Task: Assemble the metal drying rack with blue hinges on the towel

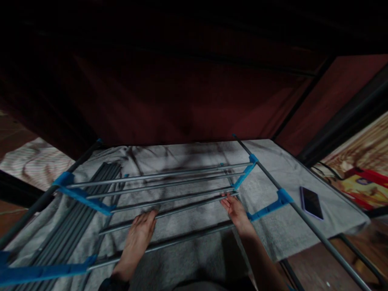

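A grey metal rack [169, 190] with blue plastic end pieces lies over a grey cloth [273, 178]. Its thin rods run left to right between the blue brackets [81, 196]. My left hand [140, 233] rests on one of the middle rods, fingers curled over it. My right hand [235, 210] reaches to the right end of a rod, close to a blue bracket [242, 178], fingertips touching the rod. Neither hand lifts anything clear of the rack.
A dark phone [311, 202] lies on the cloth at right. A bundle of loose grey rods [75, 218] lies at left. Dark red fabric walls [182, 93] and black poles rise behind. A colourful mat [363, 178] shows at far right.
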The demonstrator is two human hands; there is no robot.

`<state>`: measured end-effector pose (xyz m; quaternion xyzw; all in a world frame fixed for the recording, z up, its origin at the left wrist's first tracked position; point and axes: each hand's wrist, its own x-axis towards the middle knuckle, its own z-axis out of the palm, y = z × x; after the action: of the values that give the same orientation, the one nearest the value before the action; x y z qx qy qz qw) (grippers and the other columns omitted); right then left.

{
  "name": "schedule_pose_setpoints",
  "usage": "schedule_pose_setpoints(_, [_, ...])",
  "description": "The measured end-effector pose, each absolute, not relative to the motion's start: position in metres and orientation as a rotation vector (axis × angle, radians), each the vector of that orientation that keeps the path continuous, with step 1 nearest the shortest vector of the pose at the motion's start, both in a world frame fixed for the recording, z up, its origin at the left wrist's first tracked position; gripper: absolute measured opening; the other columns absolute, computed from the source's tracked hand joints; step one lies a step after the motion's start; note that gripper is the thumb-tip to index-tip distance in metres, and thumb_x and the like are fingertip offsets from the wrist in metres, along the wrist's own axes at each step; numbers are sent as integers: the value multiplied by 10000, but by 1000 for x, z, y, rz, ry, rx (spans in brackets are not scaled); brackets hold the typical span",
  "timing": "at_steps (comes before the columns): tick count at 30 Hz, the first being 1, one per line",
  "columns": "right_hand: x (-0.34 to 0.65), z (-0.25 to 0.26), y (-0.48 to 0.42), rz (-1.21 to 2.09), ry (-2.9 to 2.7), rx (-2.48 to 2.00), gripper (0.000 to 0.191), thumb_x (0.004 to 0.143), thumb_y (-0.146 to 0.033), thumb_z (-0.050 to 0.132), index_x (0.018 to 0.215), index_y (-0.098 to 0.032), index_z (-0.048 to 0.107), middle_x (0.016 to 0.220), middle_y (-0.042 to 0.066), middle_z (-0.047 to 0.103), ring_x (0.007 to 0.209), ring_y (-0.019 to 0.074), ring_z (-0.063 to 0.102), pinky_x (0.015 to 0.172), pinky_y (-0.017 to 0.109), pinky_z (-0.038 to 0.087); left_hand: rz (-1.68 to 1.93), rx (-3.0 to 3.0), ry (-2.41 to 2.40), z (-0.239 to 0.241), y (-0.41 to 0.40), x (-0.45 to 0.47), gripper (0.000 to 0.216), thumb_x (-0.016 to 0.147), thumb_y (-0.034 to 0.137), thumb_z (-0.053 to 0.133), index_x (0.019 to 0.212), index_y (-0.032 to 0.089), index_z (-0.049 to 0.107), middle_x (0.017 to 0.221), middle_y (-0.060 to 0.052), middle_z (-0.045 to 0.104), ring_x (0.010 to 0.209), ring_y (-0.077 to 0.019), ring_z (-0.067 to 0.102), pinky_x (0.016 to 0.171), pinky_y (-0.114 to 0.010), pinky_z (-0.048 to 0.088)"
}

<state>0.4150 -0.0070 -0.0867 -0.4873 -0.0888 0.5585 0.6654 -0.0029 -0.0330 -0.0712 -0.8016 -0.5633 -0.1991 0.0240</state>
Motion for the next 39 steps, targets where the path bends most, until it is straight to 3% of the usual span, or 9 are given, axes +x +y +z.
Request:
schedule_pose_setpoints(10, [414,-87,-7,1246,-196,-1056,321,619,-273,947,815,-266,693,872,-9,795,853,200,776,838,337,666,-624,-2453,-1672,-80,-30,-5,366,1096,322,395,1158,250,748,1083,-82,855,995,-290,804,929,-448,608])
schedule_pose_setpoints(23, [414,-89,-4,1229,-168,-1044,413,613,-277,1009,763,-278,625,757,-38,761,708,169,738,746,311,670,-679,-2570,-1678,-70,-29,-6,328,1075,321,423,1096,262,745,1013,-77,851,936,-280,811,890,-435,620])
schedule_pose_setpoints(39, [416,-91,-6,1228,-171,-1060,344,606,-260,966,821,-275,699,845,-36,797,817,187,766,830,343,673,-619,-2520,-1737,-77,-34,-2,372,1095,267,407,1207,241,760,1120,-91,846,1048,-288,797,975,-460,604])
